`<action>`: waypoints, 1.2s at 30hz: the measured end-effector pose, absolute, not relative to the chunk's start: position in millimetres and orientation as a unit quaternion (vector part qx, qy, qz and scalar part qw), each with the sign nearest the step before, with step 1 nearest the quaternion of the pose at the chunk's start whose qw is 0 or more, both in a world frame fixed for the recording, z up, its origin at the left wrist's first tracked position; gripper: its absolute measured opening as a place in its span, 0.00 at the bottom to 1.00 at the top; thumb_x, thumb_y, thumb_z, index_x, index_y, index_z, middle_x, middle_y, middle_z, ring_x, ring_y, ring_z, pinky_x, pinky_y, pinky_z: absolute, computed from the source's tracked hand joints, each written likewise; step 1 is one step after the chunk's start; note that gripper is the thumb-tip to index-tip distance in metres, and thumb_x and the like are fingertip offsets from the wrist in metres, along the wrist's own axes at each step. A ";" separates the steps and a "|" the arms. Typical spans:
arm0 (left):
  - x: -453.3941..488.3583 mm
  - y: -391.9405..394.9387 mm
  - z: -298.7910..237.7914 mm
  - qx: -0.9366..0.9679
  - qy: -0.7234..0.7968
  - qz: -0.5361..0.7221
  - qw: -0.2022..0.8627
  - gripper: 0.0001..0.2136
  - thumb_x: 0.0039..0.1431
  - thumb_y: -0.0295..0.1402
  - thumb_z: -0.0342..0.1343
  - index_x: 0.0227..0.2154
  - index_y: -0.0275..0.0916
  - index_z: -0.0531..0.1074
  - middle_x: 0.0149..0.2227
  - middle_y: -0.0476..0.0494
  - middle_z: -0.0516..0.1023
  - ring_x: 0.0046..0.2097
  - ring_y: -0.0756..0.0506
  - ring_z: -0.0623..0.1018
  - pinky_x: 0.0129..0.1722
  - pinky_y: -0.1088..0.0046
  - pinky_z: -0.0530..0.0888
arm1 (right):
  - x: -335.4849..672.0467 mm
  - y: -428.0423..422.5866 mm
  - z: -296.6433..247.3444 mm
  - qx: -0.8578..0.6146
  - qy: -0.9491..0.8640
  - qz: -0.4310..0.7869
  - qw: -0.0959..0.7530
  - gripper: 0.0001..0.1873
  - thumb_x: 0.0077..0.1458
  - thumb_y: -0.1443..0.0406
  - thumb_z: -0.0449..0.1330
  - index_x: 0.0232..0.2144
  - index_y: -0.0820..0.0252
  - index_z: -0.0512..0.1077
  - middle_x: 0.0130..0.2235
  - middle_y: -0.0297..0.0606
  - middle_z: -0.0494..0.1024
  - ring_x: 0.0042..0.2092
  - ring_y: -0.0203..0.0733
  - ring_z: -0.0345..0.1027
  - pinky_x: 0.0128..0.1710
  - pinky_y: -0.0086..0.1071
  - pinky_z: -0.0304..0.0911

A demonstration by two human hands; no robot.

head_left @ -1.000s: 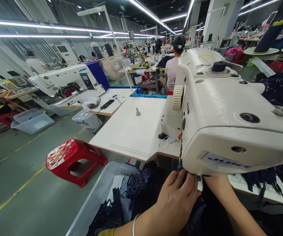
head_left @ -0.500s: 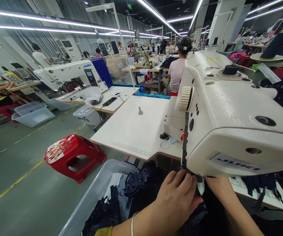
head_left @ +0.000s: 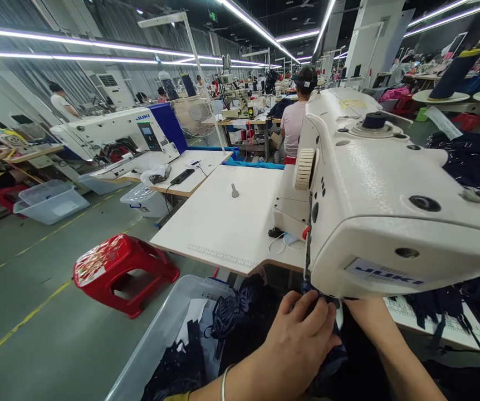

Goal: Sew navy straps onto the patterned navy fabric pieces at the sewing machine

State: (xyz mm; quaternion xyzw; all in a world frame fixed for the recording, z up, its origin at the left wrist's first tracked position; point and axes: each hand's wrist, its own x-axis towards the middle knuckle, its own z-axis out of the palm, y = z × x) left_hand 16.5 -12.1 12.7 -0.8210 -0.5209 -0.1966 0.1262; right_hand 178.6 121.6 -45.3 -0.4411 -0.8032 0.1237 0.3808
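Under the sewing machine [head_left: 382, 195] head: left hand [head_left: 302, 340], fingers pinched on dark fabric [head_left: 335, 357], apparently guiding it at the needle. Right hand [head_left: 365, 312] reaches beneath, fingers hidden, grip untellable. Feeding onward likely demands it kept flat, taut.

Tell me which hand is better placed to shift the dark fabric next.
Left, probably. The left hand lies in full view on the dark fabric, fingers curled over it, while the right hand is mostly hidden under the sewing machine head.
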 end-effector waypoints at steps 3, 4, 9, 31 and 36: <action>19.3 -11.1 11.2 -0.815 -0.528 -0.196 0.137 0.19 0.71 0.42 0.45 0.58 0.37 0.65 0.54 0.47 0.72 0.56 0.44 0.68 0.55 0.63 0.59 | 178.8 119.0 -44.3 -0.439 -0.803 0.123 0.383 0.16 0.51 0.61 0.49 0.28 0.55 0.77 0.32 0.47 0.81 0.49 0.62 0.71 0.48 0.54 0.65; 20.5 -10.7 10.7 -0.813 -0.530 -0.196 0.140 0.20 0.71 0.42 0.44 0.58 0.37 0.65 0.55 0.47 0.72 0.57 0.44 0.68 0.55 0.63 0.59 | 178.6 118.3 -44.3 -0.440 -0.803 0.125 0.382 0.16 0.51 0.62 0.49 0.27 0.55 0.76 0.31 0.47 0.81 0.48 0.61 0.71 0.48 0.54 0.65; 24.0 -9.9 10.5 -0.806 -0.537 -0.200 0.151 0.20 0.72 0.41 0.42 0.58 0.37 0.65 0.56 0.47 0.71 0.57 0.44 0.67 0.56 0.64 0.58 | 176.1 119.2 -45.1 -0.443 -0.801 0.139 0.377 0.14 0.51 0.63 0.50 0.26 0.56 0.76 0.29 0.46 0.81 0.48 0.59 0.71 0.48 0.49 0.67; 22.2 -2.0 4.2 -0.762 -0.525 -0.306 0.224 0.17 0.71 0.39 0.41 0.49 0.40 0.74 0.45 0.45 0.78 0.47 0.45 0.74 0.48 0.68 0.65 | 163.9 112.3 -19.3 -0.463 -0.755 0.259 0.386 0.15 0.48 0.64 0.53 0.34 0.55 0.78 0.35 0.45 0.82 0.49 0.57 0.72 0.45 0.44 0.70; 17.6 6.1 -4.5 -0.767 -0.504 -0.311 0.247 0.19 0.72 0.37 0.37 0.48 0.38 0.74 0.43 0.45 0.79 0.46 0.45 0.75 0.44 0.69 0.68 | 161.3 99.2 -4.9 -0.469 -0.729 0.274 0.417 0.19 0.55 0.64 0.50 0.46 0.59 0.75 0.43 0.46 0.80 0.49 0.51 0.71 0.46 0.40 0.69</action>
